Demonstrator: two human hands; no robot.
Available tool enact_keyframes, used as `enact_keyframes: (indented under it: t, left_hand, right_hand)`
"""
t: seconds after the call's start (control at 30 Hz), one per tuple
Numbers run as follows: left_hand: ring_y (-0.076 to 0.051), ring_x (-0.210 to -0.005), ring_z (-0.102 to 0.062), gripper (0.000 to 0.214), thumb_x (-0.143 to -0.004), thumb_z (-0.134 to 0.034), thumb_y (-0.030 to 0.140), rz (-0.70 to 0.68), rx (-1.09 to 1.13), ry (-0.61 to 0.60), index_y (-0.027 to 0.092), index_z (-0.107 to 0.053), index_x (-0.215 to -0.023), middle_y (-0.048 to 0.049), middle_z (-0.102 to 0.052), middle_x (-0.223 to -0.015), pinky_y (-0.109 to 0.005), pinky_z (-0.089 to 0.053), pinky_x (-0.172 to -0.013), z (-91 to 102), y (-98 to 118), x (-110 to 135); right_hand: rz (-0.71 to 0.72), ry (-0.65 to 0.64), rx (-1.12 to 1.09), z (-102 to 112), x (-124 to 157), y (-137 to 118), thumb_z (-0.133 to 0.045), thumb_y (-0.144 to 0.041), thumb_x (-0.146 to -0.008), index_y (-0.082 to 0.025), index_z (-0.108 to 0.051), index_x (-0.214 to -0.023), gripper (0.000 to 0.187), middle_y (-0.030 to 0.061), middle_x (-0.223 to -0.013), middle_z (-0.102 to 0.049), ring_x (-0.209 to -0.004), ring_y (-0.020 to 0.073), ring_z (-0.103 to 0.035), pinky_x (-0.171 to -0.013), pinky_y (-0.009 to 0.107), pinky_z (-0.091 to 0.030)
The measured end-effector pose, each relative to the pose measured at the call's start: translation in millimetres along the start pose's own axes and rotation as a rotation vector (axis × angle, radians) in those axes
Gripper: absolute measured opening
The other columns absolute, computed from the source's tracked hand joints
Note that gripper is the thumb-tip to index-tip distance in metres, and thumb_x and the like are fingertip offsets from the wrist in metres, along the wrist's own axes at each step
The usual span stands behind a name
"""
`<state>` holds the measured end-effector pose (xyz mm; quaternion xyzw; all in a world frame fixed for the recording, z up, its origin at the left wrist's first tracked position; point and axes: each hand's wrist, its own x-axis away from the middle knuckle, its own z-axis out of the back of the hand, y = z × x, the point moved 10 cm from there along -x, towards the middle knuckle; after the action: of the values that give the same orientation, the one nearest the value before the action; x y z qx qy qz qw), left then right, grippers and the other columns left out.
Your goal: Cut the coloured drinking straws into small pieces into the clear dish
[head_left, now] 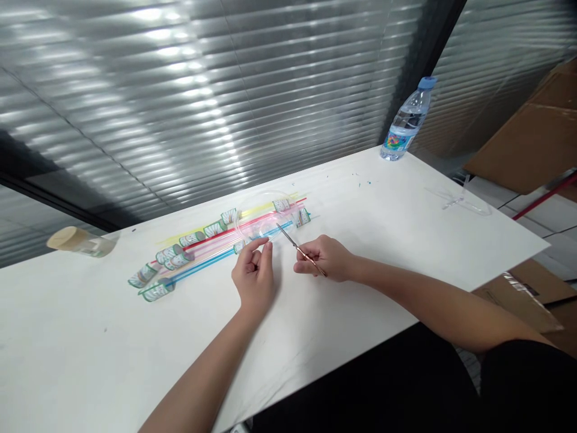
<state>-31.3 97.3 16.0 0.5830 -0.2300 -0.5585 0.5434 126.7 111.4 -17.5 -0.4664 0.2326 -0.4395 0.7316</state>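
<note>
My left hand (256, 270) is closed in a pinch, thumb and forefinger together, on what appears to be a thin clear cord (236, 220) that curves in loops above it. Slim scissors (301, 251) with copper-coloured handles are gripped in my right hand (325, 257). Their silver tips point up and left, a little beyond the left fingertips. Behind both hands lie bundles of thin coloured sticks, among them blue sticks (202, 264) and red sticks (211, 231). Printed, green-edged wraps (157, 290) surround the bundle ends.
A water bottle (408, 120) stands at the far right corner of the white table (360, 222). At the left a jar with a tan lid (67, 238) lies tilted. Clear looped plastic (464, 201) rests near the right edge. Cardboard boxes (527, 144) are beyond; blinds (202, 90) hang behind.
</note>
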Motion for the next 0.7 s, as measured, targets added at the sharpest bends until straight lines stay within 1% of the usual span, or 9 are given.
enact_keyframes:
  t: [0.33, 0.43, 0.6, 0.7]
  left_hand:
    - [-0.006, -0.047, -0.023, 0.015, -0.084, -0.062, 0.031, -0.027, -0.023, -0.008, 0.019, -0.067, -0.091, 0.0106, -0.021, -0.051, -0.022, -0.028, -0.051, -0.6, 1.6, 0.8]
    - [-0.006, -0.047, -0.023, 0.015, -0.084, -0.062, 0.031, -0.034, -0.027, -0.003, 0.019, -0.067, -0.091, 0.0106, -0.020, -0.051, -0.022, -0.029, -0.051, -0.3, 3.1, 0.7]
    - [-0.006, -0.047, -0.024, 0.015, -0.083, -0.063, 0.030, -0.044, -0.021, -0.009, 0.019, -0.067, -0.091, 0.0106, -0.021, -0.051, -0.021, -0.030, -0.051, -1.0, 3.3, 0.7]
    - [-0.006, -0.047, -0.024, 0.016, -0.083, -0.063, 0.032, -0.048, -0.032, -0.013, 0.019, -0.068, -0.090, 0.0103, -0.021, -0.052, -0.022, -0.030, -0.050, -1.6, 2.7, 0.6]
  right_hand:
    - [-0.012, 0.000, -0.015, -1.2, -0.2, 0.3, -0.060, -0.057, -0.081, -0.018, -0.049, -0.059, 0.046, -0.0060, -0.046, -0.046, -0.047, 0.0091, -0.042, -0.051, 0.022, -0.031]
    - [-0.010, 0.006, -0.001, -0.4, -0.1, 0.1, -0.060, -0.056, -0.081, -0.018, -0.049, -0.059, 0.045, -0.0061, -0.046, -0.045, -0.048, 0.0090, -0.042, -0.052, 0.023, -0.031]
    - [-0.019, -0.007, 0.063, -1.7, 0.2, 0.7, -0.064, -0.056, -0.078, -0.019, -0.050, -0.061, 0.044, -0.0074, -0.046, -0.041, -0.047, 0.0087, -0.038, -0.051, 0.023, -0.028]
    - [-0.010, -0.004, 0.060, -2.4, -0.1, 0.4, -0.063, -0.057, -0.079, -0.018, -0.049, -0.060, 0.045, -0.0070, -0.046, -0.043, -0.047, 0.0089, -0.040, -0.051, 0.023, -0.029]
